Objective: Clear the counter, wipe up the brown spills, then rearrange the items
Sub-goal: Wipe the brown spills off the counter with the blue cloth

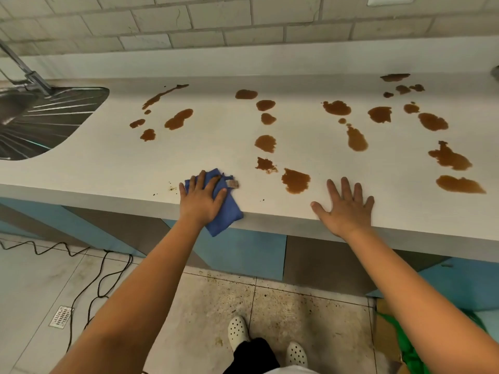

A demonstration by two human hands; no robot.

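Your left hand (201,199) presses the cloth (224,209) flat, fingers straight, for wiping; your right hand (347,205), fingers spread, braces on the worktop (108,168) at 3 o'clock.

no legible text, labels or signs anywhere

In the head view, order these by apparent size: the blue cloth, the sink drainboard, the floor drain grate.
1. sink drainboard, though cut by the frame edge
2. blue cloth, partly under the left hand
3. floor drain grate
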